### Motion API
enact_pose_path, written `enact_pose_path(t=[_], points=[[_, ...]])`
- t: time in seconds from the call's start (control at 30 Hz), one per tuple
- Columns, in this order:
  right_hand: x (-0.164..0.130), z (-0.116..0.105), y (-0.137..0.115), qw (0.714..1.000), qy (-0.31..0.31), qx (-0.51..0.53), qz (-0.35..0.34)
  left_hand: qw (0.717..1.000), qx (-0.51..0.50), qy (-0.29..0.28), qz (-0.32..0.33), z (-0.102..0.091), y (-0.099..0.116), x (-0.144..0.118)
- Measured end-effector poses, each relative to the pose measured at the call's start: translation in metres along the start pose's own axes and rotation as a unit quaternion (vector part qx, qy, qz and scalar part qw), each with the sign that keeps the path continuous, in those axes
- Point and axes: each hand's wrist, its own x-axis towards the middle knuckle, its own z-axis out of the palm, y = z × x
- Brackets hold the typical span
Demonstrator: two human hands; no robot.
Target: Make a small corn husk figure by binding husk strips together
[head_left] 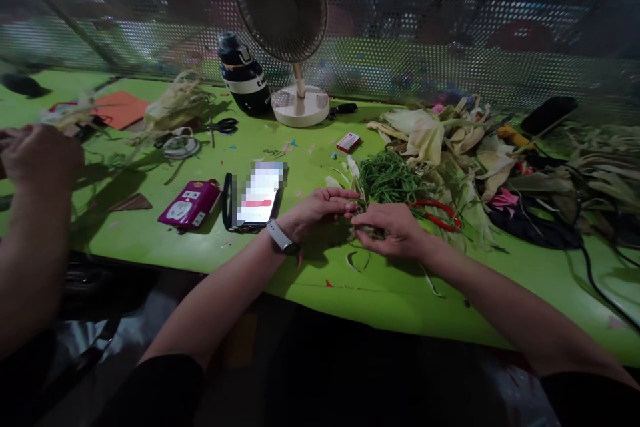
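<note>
My left hand (323,212), with a watch (281,236) on its wrist, pinches a small bunch of plant strands (361,208) at its fingertips. My right hand (391,230) meets it from the other side, fingers closed on the same bunch, and part of the bunch is hidden in that palm. Just behind the hands lies a heap of thin green strands (390,176). Red-handled scissors (439,214) rest beside the right wrist, their blades largely covered. Pale husk leaves (420,137) are piled beyond the green heap.
On the green table (310,280) stand a fan (300,107) and a dark bottle (247,84). A lit phone (259,195) and purple pouch (190,205) lie to the left, with black scissors (223,125) farther back. Another person's hand (43,154) works at far left. A cable (595,280) runs along the right.
</note>
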Motion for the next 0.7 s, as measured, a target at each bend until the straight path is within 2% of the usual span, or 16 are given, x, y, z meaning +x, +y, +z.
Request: enact_pose_path(t=[0.17,0.3,0.37,0.43,0.57,0.63,0.7], points=[[-0.005,0.001,0.007,0.999,-0.023,-0.004,-0.028,1.000,-0.008,-0.020,0.002,-0.005,0.001,0.000],[-0.004,-0.003,0.006,0.998,-0.015,0.061,-0.012,0.999,-0.012,-0.032,0.001,-0.009,-0.002,0.003],[-0.002,-0.004,0.003,0.993,-0.009,0.111,0.035,0.999,-0.017,-0.037,0.002,-0.010,-0.004,0.004],[0.000,-0.003,0.000,0.983,0.000,0.142,0.117,0.999,-0.023,-0.041,0.009,-0.011,-0.004,0.005],[0.003,0.006,-0.003,0.934,0.028,0.220,0.280,0.998,-0.036,-0.055,0.020,-0.011,-0.004,0.005],[0.004,0.008,-0.004,0.903,0.027,0.279,0.324,0.997,-0.042,-0.066,0.024,-0.011,-0.004,0.004],[0.006,0.009,-0.004,0.886,0.013,0.312,0.342,0.996,-0.042,-0.074,0.029,-0.011,-0.004,0.004]])
